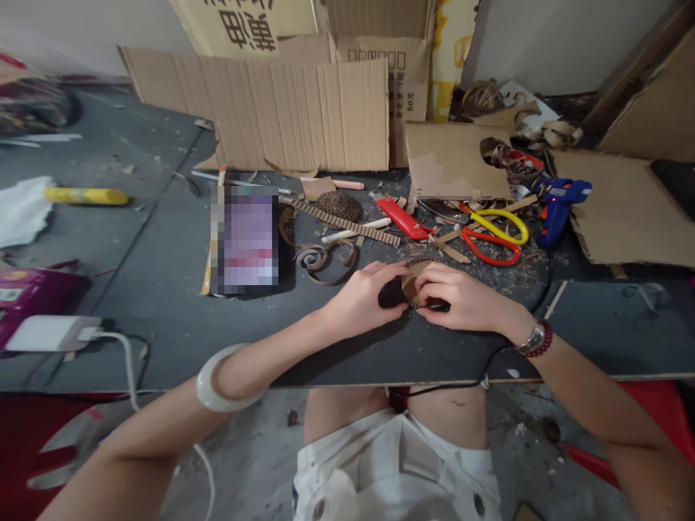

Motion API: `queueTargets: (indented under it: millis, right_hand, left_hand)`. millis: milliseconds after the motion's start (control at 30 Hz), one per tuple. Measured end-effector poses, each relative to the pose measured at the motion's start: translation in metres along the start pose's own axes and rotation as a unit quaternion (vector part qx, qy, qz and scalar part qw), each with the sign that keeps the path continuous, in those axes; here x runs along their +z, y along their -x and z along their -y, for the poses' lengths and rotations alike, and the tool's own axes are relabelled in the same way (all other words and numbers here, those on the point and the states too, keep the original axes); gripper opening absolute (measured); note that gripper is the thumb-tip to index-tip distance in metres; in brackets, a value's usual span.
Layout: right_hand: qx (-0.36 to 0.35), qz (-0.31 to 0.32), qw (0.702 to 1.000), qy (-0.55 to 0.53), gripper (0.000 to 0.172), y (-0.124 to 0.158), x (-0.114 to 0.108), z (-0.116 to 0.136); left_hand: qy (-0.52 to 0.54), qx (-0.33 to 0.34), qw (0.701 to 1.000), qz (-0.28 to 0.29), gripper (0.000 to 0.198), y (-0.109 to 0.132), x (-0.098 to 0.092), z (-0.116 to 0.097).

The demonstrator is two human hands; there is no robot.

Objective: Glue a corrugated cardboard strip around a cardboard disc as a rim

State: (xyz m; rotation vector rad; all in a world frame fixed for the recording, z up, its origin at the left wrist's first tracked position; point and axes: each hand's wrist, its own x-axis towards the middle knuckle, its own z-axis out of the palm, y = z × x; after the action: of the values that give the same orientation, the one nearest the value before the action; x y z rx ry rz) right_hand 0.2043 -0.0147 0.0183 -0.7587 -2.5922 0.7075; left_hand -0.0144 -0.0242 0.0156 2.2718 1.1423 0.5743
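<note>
Between my two hands, just above the dark table, is a small round cardboard piece (413, 278) with a ridged edge. My left hand (372, 297) grips its left side between thumb and fingers. On the other side my right hand (459, 297) has its fingers curled against the piece, hiding part of it. Beyond my hands lie a curled cardboard strip (331, 260), a corrugated strip (352, 221), a white pen-like stick (355, 230) and a red utility knife (402, 218). Scissors (494, 235) with yellow and orange handles rest beyond my right hand.
A blue glue gun (562, 206) stands at the right, its cable running down past my right wrist. A phone (247, 242), its screen blurred, lies left of centre. Cardboard sheets (298, 108) lean at the back. A white charger (54, 333) sits at the left.
</note>
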Motion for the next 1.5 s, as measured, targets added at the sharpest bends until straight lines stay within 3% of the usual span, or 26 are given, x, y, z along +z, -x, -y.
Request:
queueTargets:
  millis: [267,400,833,1200,1500]
  right_hand:
    - [0.0,0.011,1.0,-0.011,0.008,0.0,-0.008,0.002]
    - [0.023,0.015,0.999,-0.02,0.025,0.0,-0.013,0.001]
    - [0.097,0.131,0.983,0.087,0.026,-0.019,-0.035,0.021]
    - [0.076,0.132,0.981,0.123,0.027,-0.023,-0.029,0.021]
    - [0.063,0.143,0.984,0.087,0.026,-0.021,-0.035,0.022]
  left_hand:
    - [0.001,0.002,1.0,0.004,0.044,-0.003,-0.001,-0.003]
    - [0.012,0.001,1.0,0.001,0.051,-0.004,0.0,-0.003]
    - [0.053,0.026,0.998,-0.013,0.06,-0.002,0.007,0.006]
    - [0.037,0.03,0.999,-0.021,0.06,-0.002,0.008,0.006]
    - [0.064,-0.009,0.998,-0.022,0.055,-0.003,0.008,0.0]
